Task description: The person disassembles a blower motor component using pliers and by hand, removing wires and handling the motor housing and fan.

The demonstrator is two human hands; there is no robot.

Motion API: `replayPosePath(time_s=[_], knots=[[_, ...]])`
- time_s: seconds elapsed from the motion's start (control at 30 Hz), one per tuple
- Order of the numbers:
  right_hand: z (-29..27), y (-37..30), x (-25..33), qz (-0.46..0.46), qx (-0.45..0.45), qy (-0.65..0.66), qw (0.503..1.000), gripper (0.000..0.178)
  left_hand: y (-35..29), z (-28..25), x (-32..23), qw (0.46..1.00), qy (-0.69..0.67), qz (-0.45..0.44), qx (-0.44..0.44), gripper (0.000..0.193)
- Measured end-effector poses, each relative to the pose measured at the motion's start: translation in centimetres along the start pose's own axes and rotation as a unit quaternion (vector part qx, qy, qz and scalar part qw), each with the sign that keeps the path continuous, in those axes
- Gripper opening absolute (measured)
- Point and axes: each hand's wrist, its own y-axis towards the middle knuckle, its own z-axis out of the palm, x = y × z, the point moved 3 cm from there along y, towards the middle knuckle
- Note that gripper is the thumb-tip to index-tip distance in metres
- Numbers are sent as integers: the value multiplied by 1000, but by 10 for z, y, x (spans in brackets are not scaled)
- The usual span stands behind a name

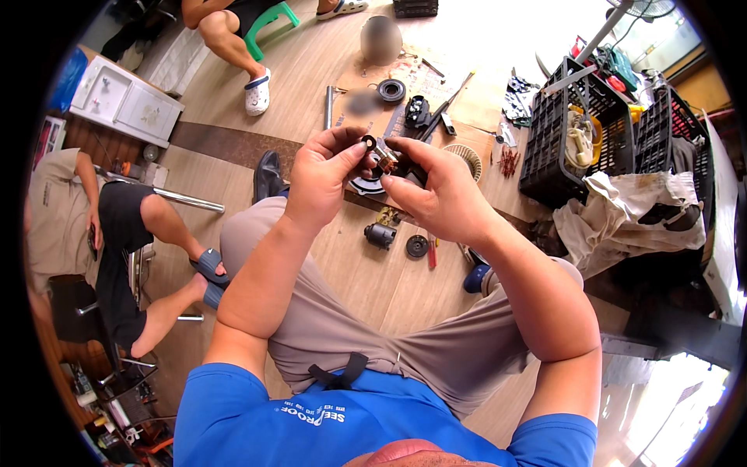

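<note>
Both hands meet in front of me, above the floor. My left hand is closed, with thumb and fingertips pinching a small black ring that has a bright centre. My right hand is closed around a motor armature, whose copper-coloured end shows between the fingers. Ring and armature lie close together; whether they are joined I cannot tell. Partly hidden below the hands is a round white-rimmed part. Nearer me on the floor lie a dark cylindrical motor housing and a round black disc.
Beyond my hands, cardboard carries a black ring-shaped part, a blower wheel and tools. Black crates stand at the right, a cloth beside them. One person sits at the left, another far off near a green stool.
</note>
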Motion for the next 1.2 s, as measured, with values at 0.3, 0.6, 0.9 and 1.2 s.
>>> replayPosePath(time_s=[0.3,0.6,0.9,1.2], knots=[[1,1,-1,58,1,60,997,37,-13,18,-5,973,187,132,-3,17],[4,1,-1,-9,-36,42,998,39,-19,21,-7,955,221,196,0,16],[6,-4,1,18,-25,53,998,42,-21,21,-11,951,237,198,15,11],[18,-5,-5,131,-11,176,975,33,-29,30,-8,845,391,363,-42,6]])
